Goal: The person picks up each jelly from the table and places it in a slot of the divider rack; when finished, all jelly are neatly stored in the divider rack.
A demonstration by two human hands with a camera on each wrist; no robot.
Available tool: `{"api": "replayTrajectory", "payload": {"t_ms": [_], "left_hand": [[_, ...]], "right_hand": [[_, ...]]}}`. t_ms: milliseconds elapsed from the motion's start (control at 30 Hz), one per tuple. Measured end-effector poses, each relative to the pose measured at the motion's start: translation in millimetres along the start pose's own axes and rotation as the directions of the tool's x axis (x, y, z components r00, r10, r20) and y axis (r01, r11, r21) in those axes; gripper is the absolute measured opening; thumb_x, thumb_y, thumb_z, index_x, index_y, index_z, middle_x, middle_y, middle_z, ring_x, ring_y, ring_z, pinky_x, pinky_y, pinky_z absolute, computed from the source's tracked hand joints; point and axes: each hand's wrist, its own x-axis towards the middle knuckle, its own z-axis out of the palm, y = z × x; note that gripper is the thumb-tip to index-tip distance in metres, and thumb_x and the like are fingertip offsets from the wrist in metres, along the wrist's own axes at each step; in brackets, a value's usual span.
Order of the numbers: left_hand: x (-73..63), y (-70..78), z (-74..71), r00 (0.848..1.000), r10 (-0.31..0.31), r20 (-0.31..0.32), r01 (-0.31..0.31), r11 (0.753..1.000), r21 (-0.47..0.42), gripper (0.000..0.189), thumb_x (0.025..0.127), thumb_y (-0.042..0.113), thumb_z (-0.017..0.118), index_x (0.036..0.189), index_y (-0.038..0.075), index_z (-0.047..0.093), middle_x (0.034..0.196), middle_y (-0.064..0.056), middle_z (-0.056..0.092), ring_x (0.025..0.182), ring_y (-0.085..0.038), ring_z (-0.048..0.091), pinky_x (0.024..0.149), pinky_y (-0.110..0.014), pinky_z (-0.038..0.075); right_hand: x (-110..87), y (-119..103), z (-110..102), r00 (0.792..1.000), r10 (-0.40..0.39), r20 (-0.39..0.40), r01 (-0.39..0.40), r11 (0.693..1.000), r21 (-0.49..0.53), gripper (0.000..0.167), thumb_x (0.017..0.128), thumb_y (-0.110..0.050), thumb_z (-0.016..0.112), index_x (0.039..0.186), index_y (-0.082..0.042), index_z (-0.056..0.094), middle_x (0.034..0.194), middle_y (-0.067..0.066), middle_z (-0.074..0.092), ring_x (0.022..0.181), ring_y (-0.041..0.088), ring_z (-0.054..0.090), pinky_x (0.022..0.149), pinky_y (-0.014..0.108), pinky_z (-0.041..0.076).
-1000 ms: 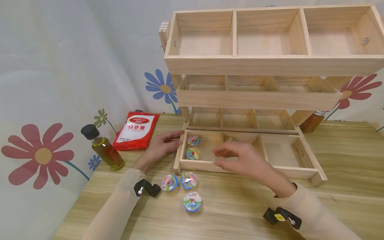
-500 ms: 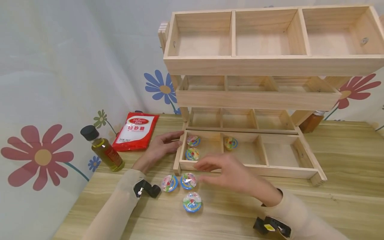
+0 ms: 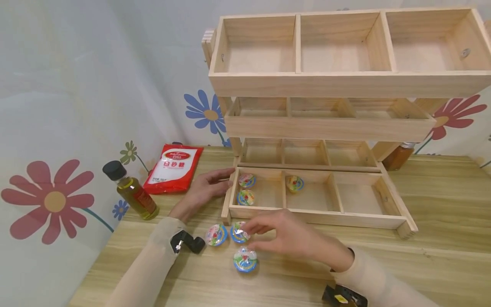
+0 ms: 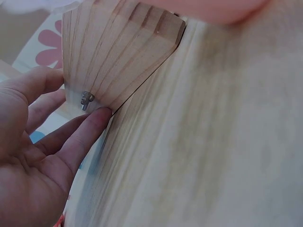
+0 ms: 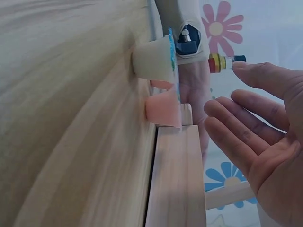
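Note:
My left hand (image 3: 205,189) rests its fingertips against the left side of the wooden rack (image 3: 312,123). In the left wrist view those fingers (image 4: 85,139) touch the rack's end panel (image 4: 118,52) beside a small bolt. Over the table, my right hand (image 3: 285,236) hovers with fingers and thumb apart, next to a jelly cup (image 3: 238,232) with a printed lid. Another jelly cup (image 3: 216,235) stands left of it and a third jelly cup (image 3: 245,259) nearer me. From the right wrist, a pale jelly cup (image 5: 152,60) and a pink one (image 5: 162,108) show beside the right hand (image 5: 265,127), which holds nothing.
The rack's bottom tray (image 3: 318,216) holds two jelly cups (image 3: 246,189) in its left compartment and one jelly cup (image 3: 295,183) in the middle. An oil bottle (image 3: 134,192) and a red-white packet (image 3: 174,168) stand left. A brown jar (image 3: 400,156) is behind the rack, right.
My right hand has drawn back from the bottom tray towards the front left, down to the loose jelly cups, uncovering the cup in the middle compartment. The left hand stays put.

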Motion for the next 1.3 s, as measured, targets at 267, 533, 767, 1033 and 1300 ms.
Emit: {"api": "replayTrajectory", "payload": {"t_ms": [267, 533, 767, 1033, 1300], "left_hand": [[-0.1, 0.4, 0.2, 1.0, 0.01, 0.003, -0.011, 1.0, 0.025, 0.053, 0.101, 0.028, 0.074, 0.151, 0.015, 0.061, 0.151, -0.008, 0.06, 0.13, -0.029, 0.061, 0.105, -0.043, 0.055], [-0.4, -0.3, -1.2, 1.0, -0.004, 0.004, 0.004, 1.0, 0.023, 0.053, 0.101, 0.029, 0.075, 0.15, 0.017, 0.063, 0.15, -0.007, 0.061, 0.129, -0.028, 0.062, 0.105, -0.042, 0.055], [1.0, 0.8, -0.8, 1.0, -0.003, 0.005, 0.003, 1.0, 0.027, 0.053, 0.1, 0.029, 0.076, 0.15, 0.017, 0.063, 0.149, -0.006, 0.062, 0.129, -0.027, 0.062, 0.104, -0.04, 0.055], [1.9, 0.1, -0.1, 1.0, -0.004, 0.01, 0.004, 1.0, 0.011, 0.052, 0.101, 0.028, 0.075, 0.15, 0.016, 0.063, 0.15, -0.007, 0.061, 0.128, -0.028, 0.063, 0.103, -0.041, 0.057], [2.2, -0.3, -1.3, 1.0, 0.002, 0.016, -0.002, 1.0, -0.008, 0.053, 0.101, 0.027, 0.075, 0.151, 0.015, 0.062, 0.15, -0.008, 0.061, 0.127, -0.027, 0.063, 0.102, -0.04, 0.057]], "right_hand": [[-1.1, 3.5, 5.2, 0.999, -0.038, 0.019, 0.038, 0.999, -0.014, 0.026, 0.091, -0.009, 0.086, 0.115, -0.001, 0.077, 0.108, 0.008, 0.078, 0.1, 0.016, 0.074, 0.089, 0.023, 0.06], [-0.7, 6.6, 10.8, 0.997, -0.008, 0.081, 0.01, 1.0, -0.027, 0.023, 0.093, -0.01, 0.084, 0.114, -0.003, 0.078, 0.11, 0.006, 0.078, 0.099, 0.014, 0.074, 0.088, 0.022, 0.059], [-1.6, 7.9, 14.1, 0.995, 0.003, 0.103, 0.0, 0.999, -0.034, 0.02, 0.093, -0.01, 0.084, 0.112, -0.004, 0.078, 0.11, 0.004, 0.079, 0.098, 0.008, 0.073, 0.088, 0.022, 0.059], [-2.8, 8.1, 16.8, 0.994, -0.007, 0.107, 0.012, 0.999, -0.052, 0.015, 0.096, -0.013, 0.082, 0.11, -0.008, 0.079, 0.107, 0.0, 0.077, 0.097, 0.005, 0.071, 0.087, 0.022, 0.059], [-2.6, 6.1, 18.0, 0.99, -0.013, 0.142, 0.026, 0.995, -0.092, 0.022, 0.094, -0.017, 0.084, 0.113, -0.006, 0.079, 0.105, -0.003, 0.073, 0.096, 0.001, 0.066, 0.087, 0.018, 0.056]]}}
